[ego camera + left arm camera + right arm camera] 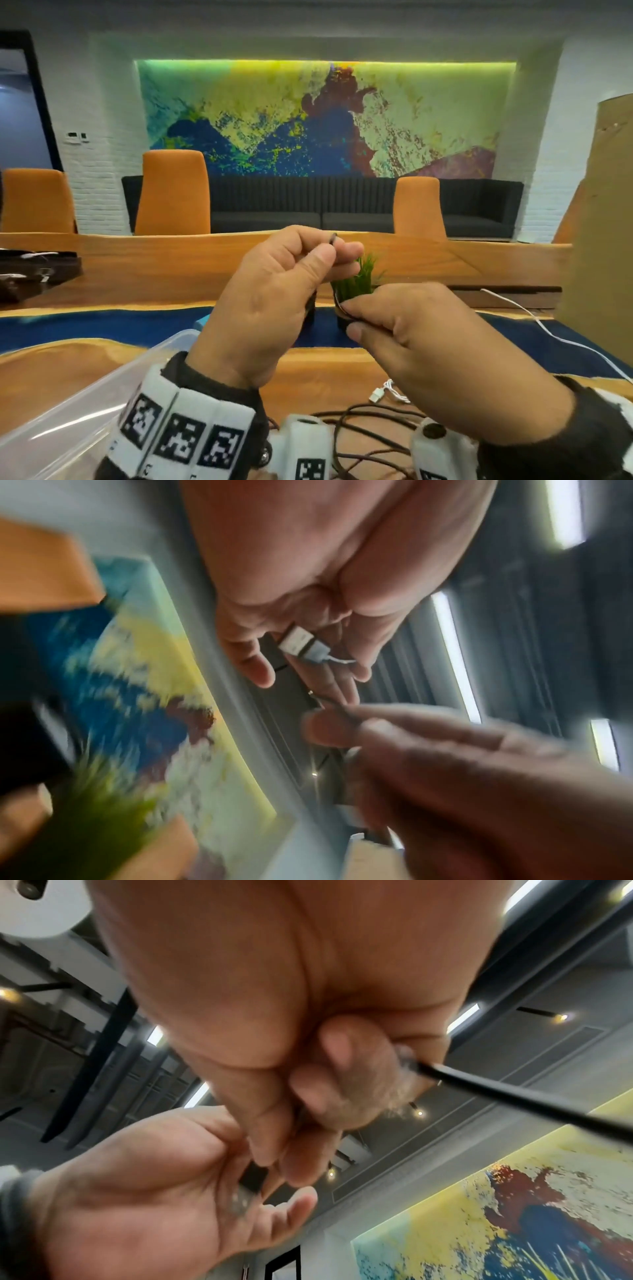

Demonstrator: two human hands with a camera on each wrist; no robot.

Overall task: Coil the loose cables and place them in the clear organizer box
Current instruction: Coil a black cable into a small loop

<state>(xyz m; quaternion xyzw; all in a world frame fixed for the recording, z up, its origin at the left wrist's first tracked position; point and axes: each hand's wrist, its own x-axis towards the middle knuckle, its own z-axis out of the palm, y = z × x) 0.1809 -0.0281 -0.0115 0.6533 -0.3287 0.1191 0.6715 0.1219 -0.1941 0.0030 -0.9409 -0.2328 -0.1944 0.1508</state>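
left hand [270, 301]: being held up above the table [445, 263], thumb + forefinger pinching a bend of the dark cable [333, 237]. In the left wrist view a USB plug [298, 639] is being cradled against the curled fingers.
right hand [442, 356]: fingers being kept curled, thumb pressed vs forefinger, pinching the same dark cable just below & right of the other hand; cable is seen running out of the fist in the right wrist view.
dark cable slack: being left in loose loops [370, 435] on the tabletop near the wrists, not coiled yet.
white cable [548, 329]: lying on the table at right, its plug end [378, 394] near the right hand.
clear organizer box [92, 404]: sitting at lower left, beside the left wrist, no cable seen in it.
bg: small green plant [356, 284] being partly hidden behind the hands.
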